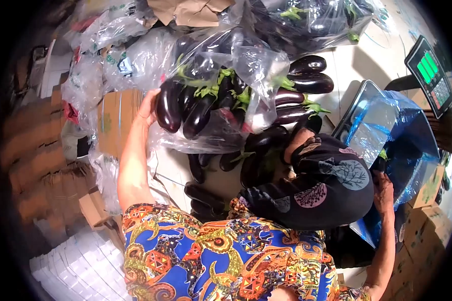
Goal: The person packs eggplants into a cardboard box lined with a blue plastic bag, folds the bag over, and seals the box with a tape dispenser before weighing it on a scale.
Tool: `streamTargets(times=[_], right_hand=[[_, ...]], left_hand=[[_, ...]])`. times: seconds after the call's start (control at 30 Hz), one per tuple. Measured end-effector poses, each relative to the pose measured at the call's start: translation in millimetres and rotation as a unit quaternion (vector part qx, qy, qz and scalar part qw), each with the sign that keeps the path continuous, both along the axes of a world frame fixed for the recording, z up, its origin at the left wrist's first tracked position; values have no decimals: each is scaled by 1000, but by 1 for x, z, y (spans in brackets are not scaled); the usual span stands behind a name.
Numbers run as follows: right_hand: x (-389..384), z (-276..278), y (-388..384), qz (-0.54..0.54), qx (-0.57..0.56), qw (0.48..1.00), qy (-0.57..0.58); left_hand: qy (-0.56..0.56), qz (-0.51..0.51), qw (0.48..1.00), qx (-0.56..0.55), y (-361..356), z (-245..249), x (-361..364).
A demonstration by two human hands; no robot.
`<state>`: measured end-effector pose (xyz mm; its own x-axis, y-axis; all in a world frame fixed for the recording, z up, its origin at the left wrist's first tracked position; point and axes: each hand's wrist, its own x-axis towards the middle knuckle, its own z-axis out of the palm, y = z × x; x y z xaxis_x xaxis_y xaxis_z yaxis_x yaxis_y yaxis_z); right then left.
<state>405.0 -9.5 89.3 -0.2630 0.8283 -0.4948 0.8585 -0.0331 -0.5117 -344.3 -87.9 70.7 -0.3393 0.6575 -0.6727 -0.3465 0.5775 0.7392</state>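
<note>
My left hand (148, 108): open and flat, fingers spread on the side of the clear bag (236, 55) — pushing on it, not pinching

My right hand (384, 193): low at the edge of the blue bag (407, 135); my fingers go into its folds, so I cannot tell if they are closed on it

Where the clear bag is: on top of the pile in the middle, leaning toward my left hand, with loose eggplants (311, 83) beside it and under it

Eggplants (198, 113): long, fat and dark purple, smooth and shiny, with green spiky caps; many are packed inside the clear bag

How it will feel: I think it is heavy and floppy, because the bag is soft and the eggplants can roll around inside

Skin: it looks slippery, and firm, but a hard bump could bruise it

Where to hold: one flat hand under the bottom, the other on the loose plastic at the top — the thin plastic may tear, and the caps could poke through

Blue bag: thin, crinkly and see-through, most likely very light; it lies just beside the scale (429, 75)

Scale: hard and flat, with green lights

Close by: brown boxes (115, 118) of rough card to my left, and white boxes (80, 266) in a stack low on the left
</note>
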Motion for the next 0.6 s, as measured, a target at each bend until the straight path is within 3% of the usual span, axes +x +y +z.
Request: streamTargets(times=[0.07, 0.1, 0.47, 0.57, 0.6], right_hand=[[1, -5, 3, 15, 2, 1000, -2], [2, -7, 5, 11, -12, 1000, -1], [4, 7, -6, 44, -4, 999, 28], [-15, 47, 3, 3, -49, 999, -4], [-15, 52, 4, -8, -3, 1000, 14]], left_hand=[[-135, -10, 987, 85, -2, 22, 20], [-151, -6, 981, 122, -6, 23, 25], [-229, 74, 953, 184, -7, 57, 172], [-282, -5, 928, 243, 6, 79, 222], [-301, -26, 917, 260, 15, 88, 236]])
